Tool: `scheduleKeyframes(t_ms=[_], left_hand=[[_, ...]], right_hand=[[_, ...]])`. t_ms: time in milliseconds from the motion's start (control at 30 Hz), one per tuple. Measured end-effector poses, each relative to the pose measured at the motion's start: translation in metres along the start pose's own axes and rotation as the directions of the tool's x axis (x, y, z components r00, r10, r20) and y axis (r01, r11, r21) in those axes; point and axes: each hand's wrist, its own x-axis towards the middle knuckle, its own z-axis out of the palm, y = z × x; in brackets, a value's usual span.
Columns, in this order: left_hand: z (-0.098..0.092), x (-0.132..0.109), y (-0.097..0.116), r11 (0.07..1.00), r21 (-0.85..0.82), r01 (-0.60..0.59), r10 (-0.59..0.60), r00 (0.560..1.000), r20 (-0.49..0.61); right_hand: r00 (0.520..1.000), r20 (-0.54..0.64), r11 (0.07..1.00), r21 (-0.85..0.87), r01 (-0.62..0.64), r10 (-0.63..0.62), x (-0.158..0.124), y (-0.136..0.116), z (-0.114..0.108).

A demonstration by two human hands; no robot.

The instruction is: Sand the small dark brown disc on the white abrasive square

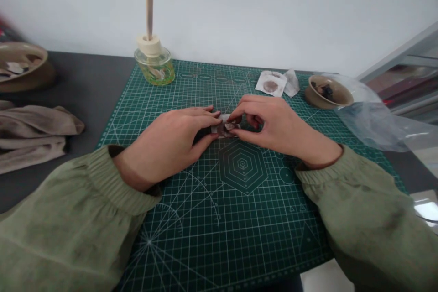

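Note:
Both of my hands meet over the middle of a green cutting mat. My left hand lies low on the mat, fingers together, pressing the left end of a small pale and brown piece. My right hand pinches the right end of the same piece with thumb and fingertips. The piece is mostly hidden by my fingers, so I cannot make out what it is. Both arms wear olive green sleeves.
A glass jar with a wooden stick stands at the mat's far left corner. Stained white paper and a small brown bowl sit far right, beside a clear plastic bag. At left lie a folded beige cloth and another bowl.

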Motion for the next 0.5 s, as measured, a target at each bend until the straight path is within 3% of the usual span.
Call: scheduleKeyframes(t_ms=[500], left_hand=[[-0.006, 0.002, 0.003, 0.998, 0.014, 0.066, -0.066, 0.998, 0.018]], right_hand=[[0.999, -0.029, 0.999, 0.037, -0.025, 0.026, 0.004, 0.005, 0.011]])
